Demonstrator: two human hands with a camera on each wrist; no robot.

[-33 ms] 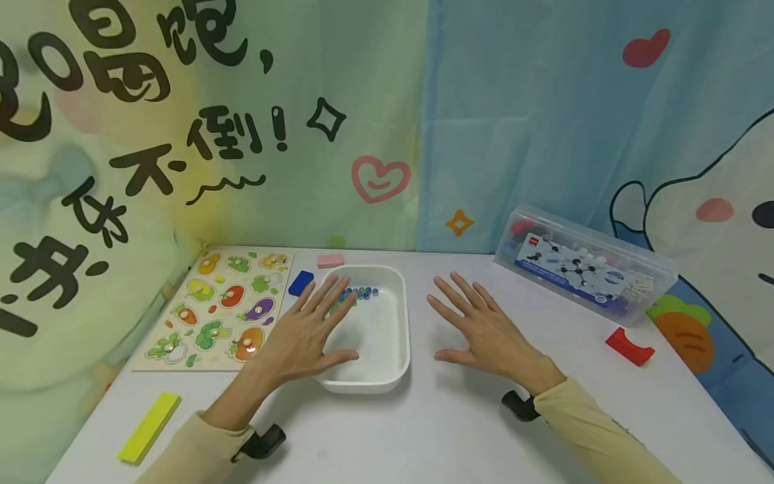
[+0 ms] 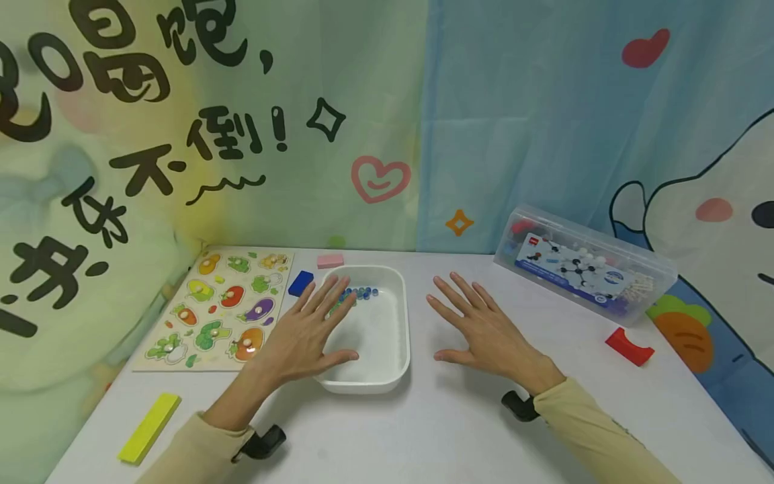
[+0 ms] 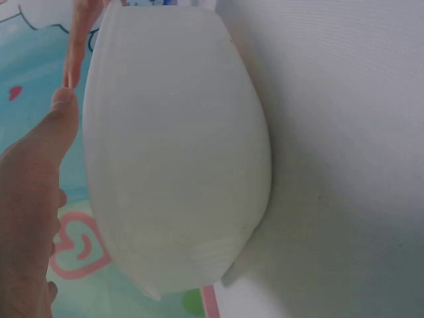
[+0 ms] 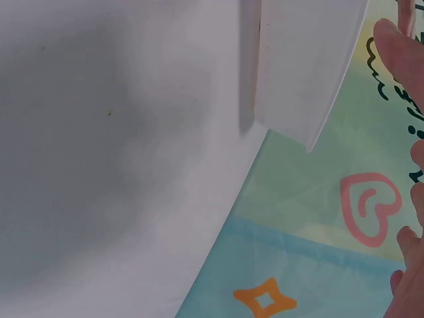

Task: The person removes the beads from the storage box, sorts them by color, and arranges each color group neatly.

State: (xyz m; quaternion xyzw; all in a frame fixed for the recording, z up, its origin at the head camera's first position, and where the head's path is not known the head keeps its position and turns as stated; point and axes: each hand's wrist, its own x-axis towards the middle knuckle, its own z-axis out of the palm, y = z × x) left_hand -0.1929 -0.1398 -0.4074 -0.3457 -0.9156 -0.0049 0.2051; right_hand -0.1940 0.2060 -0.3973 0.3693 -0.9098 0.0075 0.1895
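My left hand (image 2: 308, 336) is held palm down with its fingers spread, over the left side of a white plastic tray (image 2: 396, 336). Several blue and green glass beads (image 2: 365, 293) lie at the tray's far end, partly hidden by the fingers. To the right of the tray, my right hand (image 2: 484, 331) hovers over the white table with fingers spread and holds nothing. In the left wrist view the tray's outer wall (image 3: 179, 152) fills the middle, beside the left thumb (image 3: 56, 119). A corner of the tray (image 4: 305, 66) shows in the right wrist view.
A vegetable puzzle board (image 2: 199, 282) lies left of the tray, near a blue block (image 2: 300, 283) and a pink block (image 2: 330, 261). A yellow bar (image 2: 150, 428) lies front left. At right are a clear plastic box (image 2: 580, 265) and a red notched block (image 2: 630, 347).
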